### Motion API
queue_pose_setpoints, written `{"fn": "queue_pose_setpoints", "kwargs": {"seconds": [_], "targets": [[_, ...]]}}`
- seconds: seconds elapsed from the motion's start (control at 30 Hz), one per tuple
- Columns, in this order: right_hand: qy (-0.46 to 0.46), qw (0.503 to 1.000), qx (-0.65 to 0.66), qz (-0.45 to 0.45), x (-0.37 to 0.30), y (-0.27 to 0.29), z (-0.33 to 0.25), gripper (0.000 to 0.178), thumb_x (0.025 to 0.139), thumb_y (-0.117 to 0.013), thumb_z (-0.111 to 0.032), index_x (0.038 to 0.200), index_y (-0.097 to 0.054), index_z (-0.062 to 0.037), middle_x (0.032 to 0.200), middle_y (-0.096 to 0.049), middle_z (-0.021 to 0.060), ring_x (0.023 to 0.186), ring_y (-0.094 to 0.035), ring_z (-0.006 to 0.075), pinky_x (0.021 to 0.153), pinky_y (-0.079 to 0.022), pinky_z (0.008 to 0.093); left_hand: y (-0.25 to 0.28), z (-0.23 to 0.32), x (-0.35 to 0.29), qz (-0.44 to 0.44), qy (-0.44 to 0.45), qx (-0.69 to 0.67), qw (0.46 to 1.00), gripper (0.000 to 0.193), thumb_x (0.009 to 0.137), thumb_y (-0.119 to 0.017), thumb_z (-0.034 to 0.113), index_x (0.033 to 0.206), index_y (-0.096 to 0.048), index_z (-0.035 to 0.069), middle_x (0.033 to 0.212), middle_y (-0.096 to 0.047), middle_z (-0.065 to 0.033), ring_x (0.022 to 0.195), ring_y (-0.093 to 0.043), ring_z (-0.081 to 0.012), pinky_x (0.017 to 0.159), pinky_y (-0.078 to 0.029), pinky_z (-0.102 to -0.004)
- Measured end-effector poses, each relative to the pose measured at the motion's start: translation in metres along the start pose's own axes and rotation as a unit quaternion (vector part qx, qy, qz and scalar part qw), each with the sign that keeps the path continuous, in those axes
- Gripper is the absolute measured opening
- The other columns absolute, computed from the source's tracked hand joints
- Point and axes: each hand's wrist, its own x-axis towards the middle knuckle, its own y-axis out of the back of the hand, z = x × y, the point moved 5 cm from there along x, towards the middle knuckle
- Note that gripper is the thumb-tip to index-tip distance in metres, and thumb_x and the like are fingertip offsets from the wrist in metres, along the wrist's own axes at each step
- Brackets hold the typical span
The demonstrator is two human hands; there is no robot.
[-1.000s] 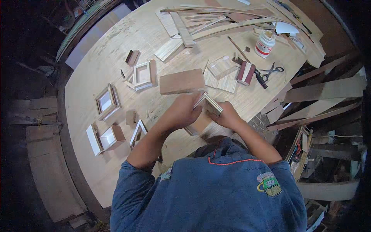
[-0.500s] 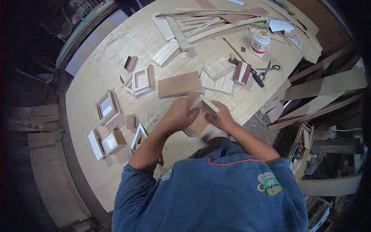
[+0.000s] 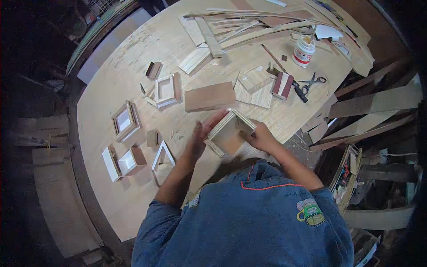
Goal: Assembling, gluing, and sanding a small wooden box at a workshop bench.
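Right hand pinches the open wooden box at its right wall, left hand's fingers extended along the left, apparently steadying it.

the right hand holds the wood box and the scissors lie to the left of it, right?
The side is wrong: in the head view, the scissors lie to the right of the wood box. The right hand does hold the box.
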Motion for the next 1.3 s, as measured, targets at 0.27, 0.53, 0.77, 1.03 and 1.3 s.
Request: {"fn": "queue_pose_setpoints", "kwargs": {"seconds": [0.27,0.53,0.77,1.03,1.3], "targets": [[0.005,0.999,-0.035,0.023,0.001,-0.005,0.000,0.043,0.075,-0.060,-0.004,0.117,-0.054,-0.0022,0.103,-0.060,0.0226,0.095,-0.058,0.0386,0.083,-0.047,0.0394,-0.007,-0.021,-0.006,0.002,-0.025,-0.071,0.997,0.104,0.079,-0.022,0.080,0.140,-0.028,-0.004,0.143,-0.034,-0.0144,0.131,-0.034,-0.0231,0.110,-0.021,-0.0357],[-0.031,0.998,-0.034,0.042,0.001,-0.012,0.016,0.032,0.075,-0.060,-0.003,0.107,-0.059,0.0007,0.093,-0.062,0.0224,0.080,-0.063,0.0334,0.068,-0.050,0.0364,-0.009,-0.017,-0.009,0.025,-0.039,-0.023,0.999,0.093,0.086,-0.011,0.071,0.137,-0.033,-0.004,0.133,-0.047,-0.0161,0.121,-0.047,-0.0249,0.105,-0.032,-0.0362],[-0.054,0.992,0.032,0.106,0.003,-0.016,0.017,0.031,0.078,-0.070,-0.014,0.102,-0.061,0.0024,0.082,-0.065,0.0168,0.073,-0.064,0.0218,0.064,-0.050,0.0320,-0.007,-0.023,-0.009,-0.026,-0.042,-0.018,0.999,0.091,0.087,-0.015,0.070,0.138,-0.031,-0.003,0.141,-0.037,-0.0146,0.128,-0.037,-0.0240,0.108,-0.024,-0.0339],[-0.052,0.987,0.065,0.141,0.001,-0.018,0.016,0.032,0.079,-0.072,-0.017,0.100,-0.062,0.0052,0.088,-0.067,0.0164,0.078,-0.064,0.0185,0.069,-0.051,0.0312,-0.006,-0.029,-0.010,-0.006,-0.007,-0.067,0.998,0.093,0.085,-0.015,0.072,0.138,-0.032,-0.002,0.136,-0.044,-0.0131,0.122,-0.044,-0.0229,0.106,-0.029,-0.0355],[-0.010,0.994,-0.067,0.086,-0.002,-0.011,0.022,0.038,0.070,-0.067,-0.007,0.105,-0.058,0.0047,0.089,-0.065,0.0182,0.080,-0.066,0.0259,0.071,-0.052,0.0339,-0.007,-0.038,-0.014,-0.045,-0.039,-0.057,0.997,0.090,0.086,-0.018,0.070,0.140,-0.030,0.000,0.142,-0.037,-0.0121,0.128,-0.037,-0.0225,0.108,-0.025,-0.0349]]}}
